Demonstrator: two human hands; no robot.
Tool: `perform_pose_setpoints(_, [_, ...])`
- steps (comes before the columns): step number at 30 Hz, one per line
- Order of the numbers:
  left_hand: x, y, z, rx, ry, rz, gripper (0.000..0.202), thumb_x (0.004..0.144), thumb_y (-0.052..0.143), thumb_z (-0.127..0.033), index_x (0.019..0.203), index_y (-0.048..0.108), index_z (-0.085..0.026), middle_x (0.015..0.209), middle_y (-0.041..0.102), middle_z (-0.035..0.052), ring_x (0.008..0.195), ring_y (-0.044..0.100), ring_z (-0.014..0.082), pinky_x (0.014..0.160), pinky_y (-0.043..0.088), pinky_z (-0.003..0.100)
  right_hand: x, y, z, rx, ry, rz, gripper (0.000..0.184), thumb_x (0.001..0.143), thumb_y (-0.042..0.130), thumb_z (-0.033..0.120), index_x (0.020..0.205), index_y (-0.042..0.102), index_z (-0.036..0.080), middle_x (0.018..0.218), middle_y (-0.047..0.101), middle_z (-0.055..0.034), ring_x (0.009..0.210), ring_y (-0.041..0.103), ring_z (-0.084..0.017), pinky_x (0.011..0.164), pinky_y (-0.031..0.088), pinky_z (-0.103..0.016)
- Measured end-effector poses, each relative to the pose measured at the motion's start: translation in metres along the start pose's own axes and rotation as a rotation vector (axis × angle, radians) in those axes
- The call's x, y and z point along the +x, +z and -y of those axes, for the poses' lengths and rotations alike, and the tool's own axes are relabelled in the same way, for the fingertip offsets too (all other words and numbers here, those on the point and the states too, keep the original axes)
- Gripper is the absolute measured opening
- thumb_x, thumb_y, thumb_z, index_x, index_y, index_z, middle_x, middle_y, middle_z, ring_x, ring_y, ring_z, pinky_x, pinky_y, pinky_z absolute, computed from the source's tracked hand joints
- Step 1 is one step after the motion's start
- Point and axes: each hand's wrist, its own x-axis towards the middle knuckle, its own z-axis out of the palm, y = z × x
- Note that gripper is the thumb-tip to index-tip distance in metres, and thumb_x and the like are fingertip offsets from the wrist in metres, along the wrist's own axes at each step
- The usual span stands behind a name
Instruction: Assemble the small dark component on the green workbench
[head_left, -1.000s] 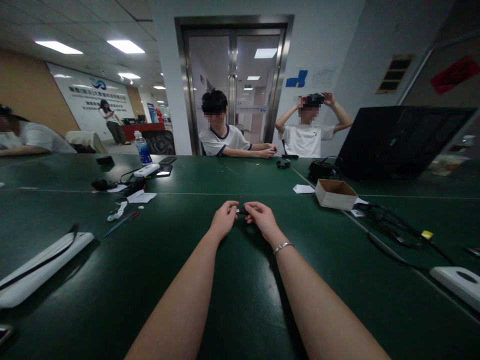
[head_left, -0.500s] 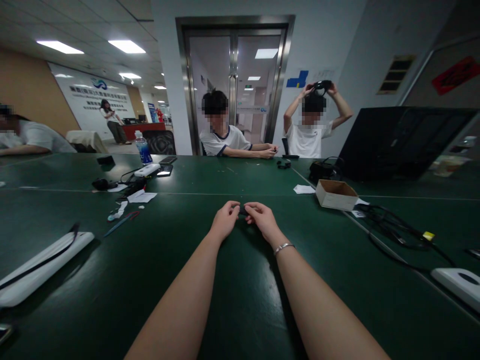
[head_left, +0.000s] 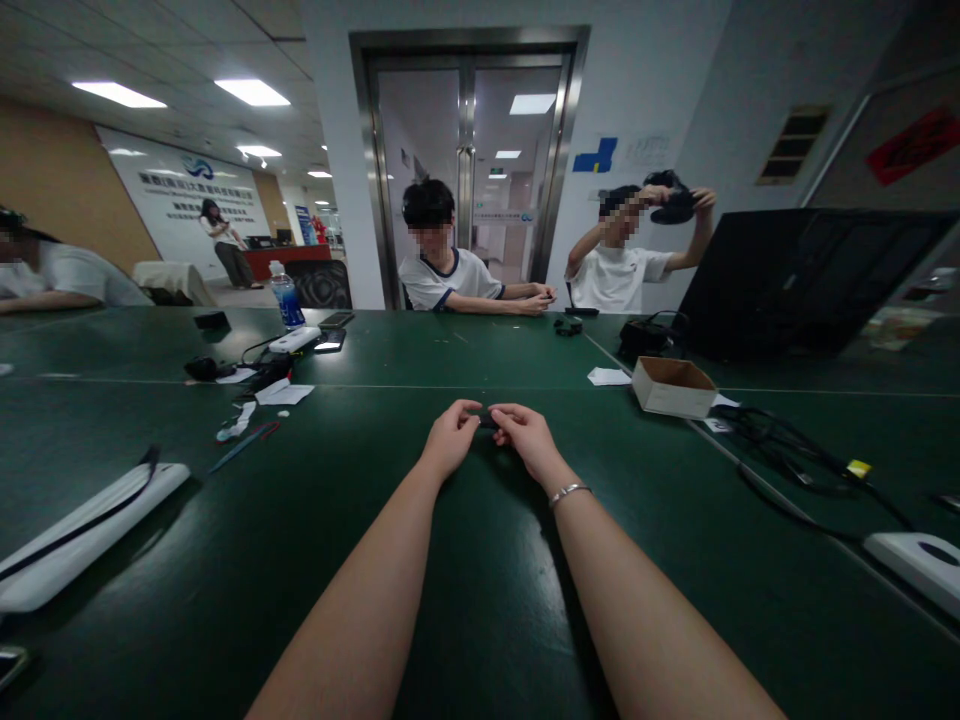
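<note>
Both my arms reach forward over the dark green table point(head_left: 382, 460). Between my fingertips, just above the tabletop, is a small black object point(head_left: 487, 422), too small and too covered for me to tell its kind. My left hand point(head_left: 451, 440) pinches its left end with thumb and fingers. From the other side my right hand point(head_left: 523, 438) has its fingers closed on the right end. A silver bracelet circles my right wrist.
An open cardboard box point(head_left: 673, 388) stands to the right, with black cables point(head_left: 780, 445) beside it. Left lie a white power strip point(head_left: 97, 530), paper scraps and a bottle point(head_left: 286, 297). Across the table sit two people; one holds up a black headset point(head_left: 671, 200). A large black monitor point(head_left: 802, 285) stands right.
The person at the far right has lifted the black headset off their head and moved it to the right. My hands stay nearly still around the small black object.
</note>
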Motion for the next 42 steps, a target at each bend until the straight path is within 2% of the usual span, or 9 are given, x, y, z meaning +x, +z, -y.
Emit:
perform_pose_setpoints(5, [0.0044, 0.0041, 0.0104, -0.011, -0.076, 0.002, 0.033, 0.096, 0.037, -0.039, 0.11, 0.062, -0.022, 0.068, 0.06, 0.0005, 0.066, 0.057, 0.0154, 0.065, 0.044, 0.027, -0.0009, 0.0002, 0.0003, 0.0, -0.016, 0.004, 0.037, 0.063, 0.083, 0.036, 0.09, 0.072, 0.013, 0.063, 0.066, -0.0028, 0.054, 0.059, -0.012, 0.051, 0.049, -0.022])
perform_pose_setpoints(11, [0.0034, 0.0024, 0.0048, -0.032, -0.042, -0.021, 0.03, 0.086, 0.054, -0.026, 0.116, 0.06, -0.021, 0.089, 0.065, 0.0028, 0.077, 0.06, 0.0138, 0.073, 0.046, 0.025, -0.0016, 0.0003, 0.0015, 0.017, -0.004, 0.004, 0.035, 0.065, 0.083, 0.035, 0.09, 0.072, 0.014, 0.065, 0.067, -0.0032, 0.055, 0.063, -0.014, 0.052, 0.053, -0.023])
perform_pose_setpoints(16, [0.0034, 0.0022, 0.0051, -0.014, -0.089, 0.027, 0.032, 0.093, 0.042, -0.037, 0.113, 0.06, -0.02, 0.069, 0.059, -0.0002, 0.064, 0.055, 0.0137, 0.062, 0.042, 0.024, -0.0022, 0.0009, 0.0026, 0.021, -0.001, 0.001, 0.034, 0.065, 0.084, 0.035, 0.088, 0.071, 0.014, 0.065, 0.067, -0.0027, 0.055, 0.064, -0.014, 0.051, 0.054, -0.023])
perform_pose_setpoints(20, [0.0034, 0.0023, 0.007, -0.03, -0.05, 0.005, 0.03, 0.088, 0.052, -0.03, 0.115, 0.059, -0.022, 0.079, 0.062, 0.0005, 0.073, 0.058, 0.0139, 0.066, 0.042, 0.024, -0.0031, 0.001, 0.0032, 0.021, 0.0, 0.003, 0.032, 0.068, 0.084, 0.033, 0.09, 0.07, 0.014, 0.065, 0.067, -0.0029, 0.056, 0.064, -0.014, 0.052, 0.055, -0.022])
perform_pose_setpoints(25, [0.0035, 0.0036, 0.0083, -0.08, -0.085, 0.019, 0.031, 0.094, 0.041, -0.036, 0.114, 0.059, -0.02, 0.071, 0.058, -0.0002, 0.062, 0.054, 0.0126, 0.06, 0.041, 0.024, -0.0034, 0.0016, 0.004, 0.02, 0.018, -0.011, 0.025, 0.071, 0.082, 0.028, 0.089, 0.07, 0.015, 0.068, 0.068, -0.0034, 0.056, 0.064, -0.014, 0.052, 0.056, -0.022])
perform_pose_setpoints(31, [0.0029, 0.0023, 0.0062, -0.056, -0.043, -0.029, 0.029, 0.087, 0.051, -0.027, 0.115, 0.059, -0.022, 0.082, 0.062, 0.0005, 0.072, 0.057, 0.0126, 0.064, 0.042, 0.023, -0.004, 0.0025, 0.0062, 0.034, 0.024, -0.015, 0.024, 0.071, 0.082, 0.025, 0.088, 0.07, 0.014, 0.066, 0.067, -0.0029, 0.054, 0.063, -0.012, 0.05, 0.054, -0.02])
perform_pose_setpoints(35, [0.0029, 0.002, 0.0049, -0.089, -0.108, -0.003, 0.029, 0.091, 0.044, -0.031, 0.111, 0.06, -0.019, 0.069, 0.06, -0.0001, 0.064, 0.056, 0.013, 0.061, 0.041, 0.023, -0.0032, 0.0031, 0.0053, 0.04, 0.031, -0.012, 0.023, 0.072, 0.08, 0.024, 0.089, 0.07, 0.013, 0.066, 0.067, -0.003, 0.054, 0.063, -0.012, 0.05, 0.055, -0.019])
perform_pose_setpoints(38, [0.0028, 0.0023, 0.0056, -0.079, -0.056, 0.012, 0.028, 0.09, 0.045, -0.028, 0.113, 0.059, -0.019, 0.068, 0.059, -0.0009, 0.063, 0.055, 0.0123, 0.06, 0.04, 0.022, -0.0026, 0.002, 0.0039, 0.054, 0.037, -0.014, 0.027, 0.073, 0.079, 0.022, 0.095, 0.068, 0.014, 0.068, 0.067, -0.0028, 0.056, 0.064, -0.013, 0.051, 0.055, -0.02])
perform_pose_setpoints(42, [0.0025, 0.001, 0.0059, -0.099, -0.052, -0.009, 0.03, 0.091, 0.043, -0.029, 0.115, 0.057, -0.018, 0.061, 0.054, -0.003, 0.055, 0.05, 0.0115, 0.054, 0.036, 0.021, -0.0043, -0.0006, 0.0045, 0.129, 0.037, 0.026, 0.047, 0.066, 0.081, 0.012, 0.109, 0.062, 0.019, 0.085, 0.068, -0.0024, 0.069, 0.069, -0.015, 0.057, 0.058, -0.021])
